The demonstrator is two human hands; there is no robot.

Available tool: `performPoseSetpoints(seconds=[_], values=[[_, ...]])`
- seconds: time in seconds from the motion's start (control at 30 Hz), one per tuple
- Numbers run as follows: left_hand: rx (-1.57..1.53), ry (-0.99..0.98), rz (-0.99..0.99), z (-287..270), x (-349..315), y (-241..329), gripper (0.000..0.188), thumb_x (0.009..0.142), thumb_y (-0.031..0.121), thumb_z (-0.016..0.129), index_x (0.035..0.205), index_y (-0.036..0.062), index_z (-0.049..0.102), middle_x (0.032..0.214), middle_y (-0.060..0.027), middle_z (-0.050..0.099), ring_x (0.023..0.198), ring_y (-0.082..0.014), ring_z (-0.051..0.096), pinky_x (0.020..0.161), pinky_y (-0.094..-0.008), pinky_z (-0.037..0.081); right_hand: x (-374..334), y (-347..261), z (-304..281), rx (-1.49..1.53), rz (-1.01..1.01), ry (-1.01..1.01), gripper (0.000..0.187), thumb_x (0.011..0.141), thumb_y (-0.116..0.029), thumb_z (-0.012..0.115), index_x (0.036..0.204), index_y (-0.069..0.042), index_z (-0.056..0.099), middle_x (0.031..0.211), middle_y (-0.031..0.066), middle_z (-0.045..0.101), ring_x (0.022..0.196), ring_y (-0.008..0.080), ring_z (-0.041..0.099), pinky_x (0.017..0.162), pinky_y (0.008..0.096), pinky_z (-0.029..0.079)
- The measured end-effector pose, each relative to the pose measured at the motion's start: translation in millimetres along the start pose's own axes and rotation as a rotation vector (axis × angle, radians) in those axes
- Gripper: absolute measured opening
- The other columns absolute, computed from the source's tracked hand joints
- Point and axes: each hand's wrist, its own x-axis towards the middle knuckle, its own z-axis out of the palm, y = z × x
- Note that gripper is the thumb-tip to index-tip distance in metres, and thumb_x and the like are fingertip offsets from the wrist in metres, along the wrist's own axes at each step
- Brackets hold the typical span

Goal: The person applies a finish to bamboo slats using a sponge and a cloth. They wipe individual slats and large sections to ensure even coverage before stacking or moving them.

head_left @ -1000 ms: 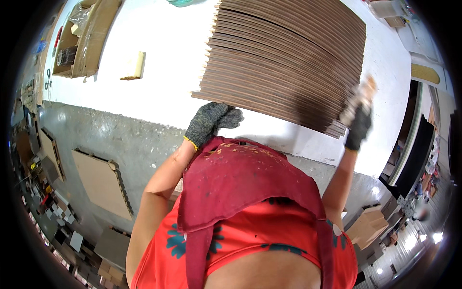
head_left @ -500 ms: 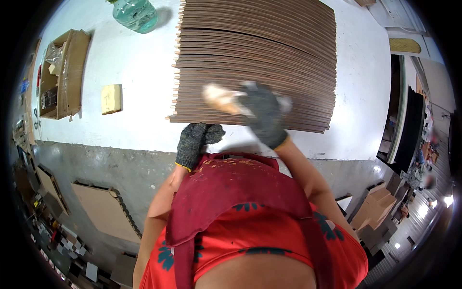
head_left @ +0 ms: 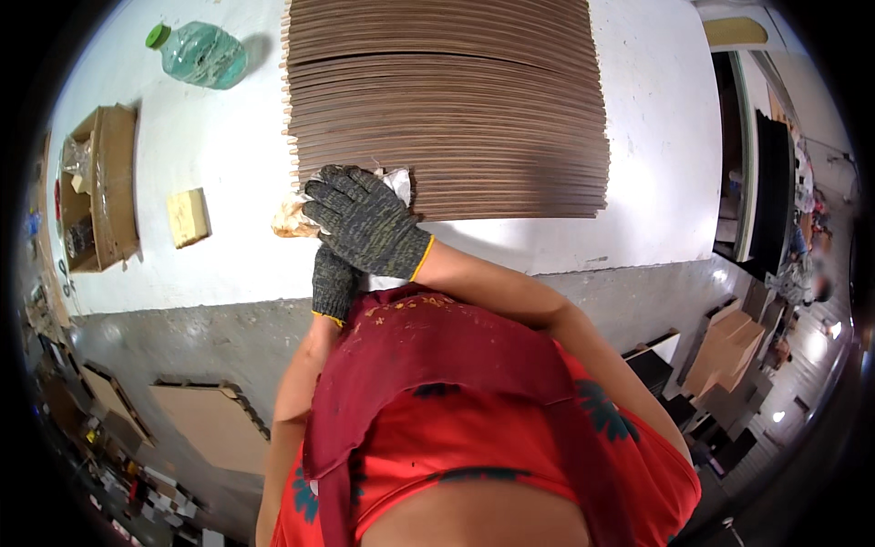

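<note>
My right hand (head_left: pixel 372 221), in a dark grey knitted glove with a yellow cuff, presses a stained white rag (head_left: pixel 292 215) onto the near left corner of a row of brown wood-look strips (head_left: pixel 447 128). Its fingers lie together over the rag, which sticks out on both sides. Beneath the right wrist is my left hand (head_left: pixel 334 281), gloved the same way, close to the strips' near edge; its fingers are hidden by the right hand. The strips lie tightly side by side, with light tips showing along their left ends.
A yellow sponge-like block (head_left: pixel 188 218) sits left of the strips on the white table (head_left: pixel 100 294). Beyond it are an open cardboard box (head_left: pixel 117 187) and a greenish bottle (head_left: pixel 202 56) with a green cap. Flat boards (head_left: pixel 205 424) rest on the floor below left.
My right hand has swept left with the rag, from the middle of the strips to their near left corner, and now crosses over my left hand. The view has shifted slightly.
</note>
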Motion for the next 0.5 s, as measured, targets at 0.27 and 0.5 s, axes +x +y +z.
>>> performPoseSetpoints(seconds=[0.27,0.5], values=[[-1.071,0.174,-0.367,-3.2,-6.0,46.7,0.044,0.099,0.032,0.057,0.114,-0.0095,0.058,0.103,-0.0228,0.068,0.089,-0.0328,0.070,0.082,-0.0427,0.060,-159.1,100.8,-124.7,-0.509,0.509,0.209,0.038,0.092,-0.019,0.062,0.129,-0.011,0.061,0.136,0.0103,0.057,0.134,0.0309,0.045,0.113,0.0458,0.032],[-0.642,0.740,0.046,-26.6,-18.3,-10.2,0.079,0.073,-0.002,0.081,0.141,0.0010,0.040,0.134,-0.0191,0.053,0.118,-0.0255,0.056,0.096,-0.0390,0.052,-161.0,111.2,-125.5,-0.488,0.705,0.346,0.038,0.093,-0.013,0.062,0.129,-0.003,0.057,0.133,0.0170,0.057,0.127,0.0330,0.050,0.111,0.0416,0.036]])
